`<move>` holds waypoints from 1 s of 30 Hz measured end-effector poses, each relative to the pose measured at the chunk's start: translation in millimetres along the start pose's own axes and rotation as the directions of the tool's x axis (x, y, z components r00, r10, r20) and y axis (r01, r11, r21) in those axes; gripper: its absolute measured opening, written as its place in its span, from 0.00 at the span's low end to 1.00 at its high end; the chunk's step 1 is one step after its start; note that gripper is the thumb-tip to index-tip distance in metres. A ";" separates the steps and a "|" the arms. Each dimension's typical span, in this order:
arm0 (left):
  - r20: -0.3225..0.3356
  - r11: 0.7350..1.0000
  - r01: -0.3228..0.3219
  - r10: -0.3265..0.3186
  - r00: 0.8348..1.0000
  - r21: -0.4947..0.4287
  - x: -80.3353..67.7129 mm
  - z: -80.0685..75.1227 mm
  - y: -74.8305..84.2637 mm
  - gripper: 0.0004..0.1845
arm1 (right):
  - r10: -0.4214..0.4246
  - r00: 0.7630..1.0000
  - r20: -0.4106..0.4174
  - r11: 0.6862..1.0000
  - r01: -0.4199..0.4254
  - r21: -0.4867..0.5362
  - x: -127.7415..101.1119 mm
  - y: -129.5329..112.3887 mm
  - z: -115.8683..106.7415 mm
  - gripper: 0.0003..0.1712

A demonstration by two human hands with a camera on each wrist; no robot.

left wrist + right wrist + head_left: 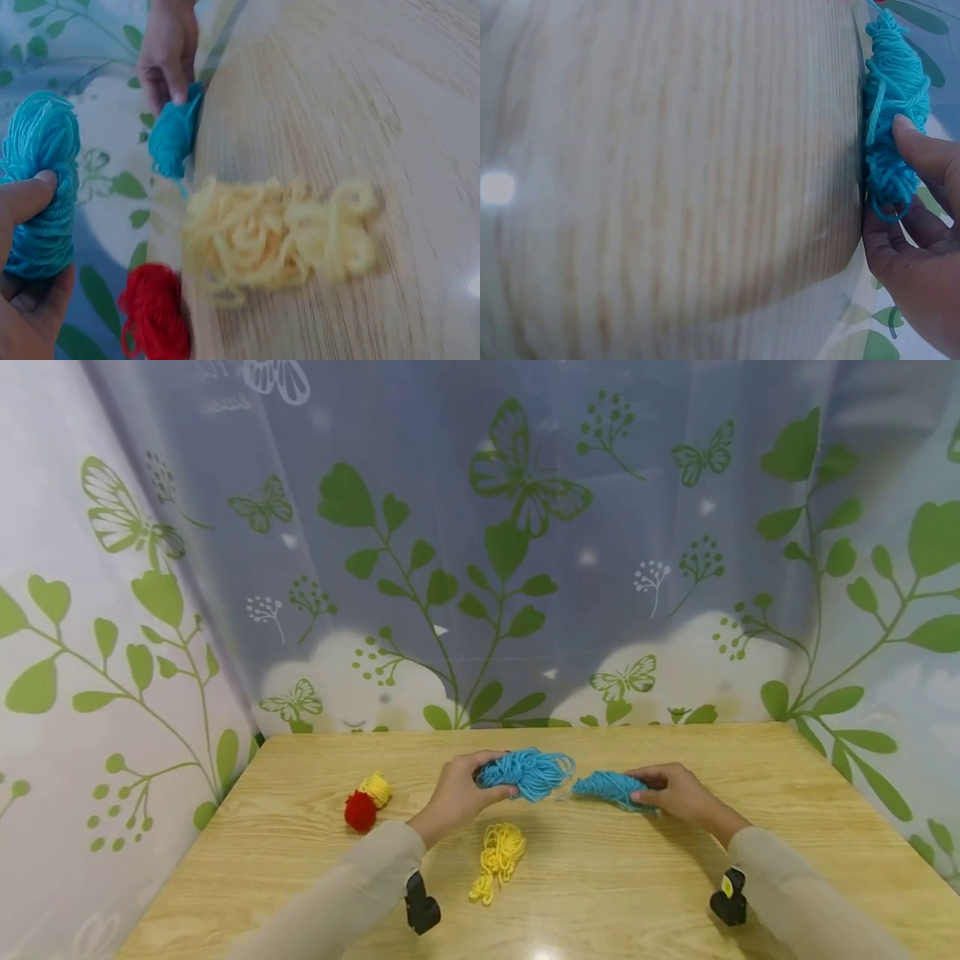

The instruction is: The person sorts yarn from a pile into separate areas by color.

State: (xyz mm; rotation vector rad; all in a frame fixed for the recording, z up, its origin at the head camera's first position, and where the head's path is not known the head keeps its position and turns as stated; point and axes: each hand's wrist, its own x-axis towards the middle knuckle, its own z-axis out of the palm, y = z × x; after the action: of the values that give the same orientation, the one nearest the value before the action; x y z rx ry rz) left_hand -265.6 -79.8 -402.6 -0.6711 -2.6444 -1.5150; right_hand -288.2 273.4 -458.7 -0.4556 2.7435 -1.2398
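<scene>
Left hand (457,793) grips one blue bundle (528,772), thumb and fingers curled round its near end, lifted slightly off the table (637,877). Right hand (675,793) pinches the second blue bundle (611,787), thumb on top, fingers under; this one lies at table level. A thin strand seems to join the two bundles between the hands.

Yellow yarn (498,856) lies loose, just below the left hand. Red ball (360,811) and small yellow ball (377,788) sit touching, left of that hand.

Judgement: yarn is light, soft, compressible; strands snag and slip out easily. Best held round the bundle's middle, not by loose loops.
</scene>
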 end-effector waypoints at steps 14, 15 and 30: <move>0.111 0.991 -0.075 0.062 0.992 0.113 22.1 99.1 14.3 0.24 | -0.022 0.999 0.038 1.000 0.022 0.014 -0.1 -4.9 -4.0 0.21; 0.117 0.991 -0.074 0.061 0.991 0.113 22.7 105.5 13.4 0.24 | -0.036 0.998 0.043 0.999 0.036 0.009 0.0 -5.2 -4.6 0.21; 0.013 0.992 -0.029 0.027 1.000 0.123 31.3 157.5 -0.7 0.23 | -0.025 0.998 0.051 1.000 0.024 0.018 0.6 -3.4 -5.5 0.20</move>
State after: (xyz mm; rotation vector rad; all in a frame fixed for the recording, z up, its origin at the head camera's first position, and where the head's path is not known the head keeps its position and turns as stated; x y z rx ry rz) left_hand -264.2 61.3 -479.3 -0.7070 -2.6976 -1.3313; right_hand -289.1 275.2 -452.5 -0.5129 2.6907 -1.2393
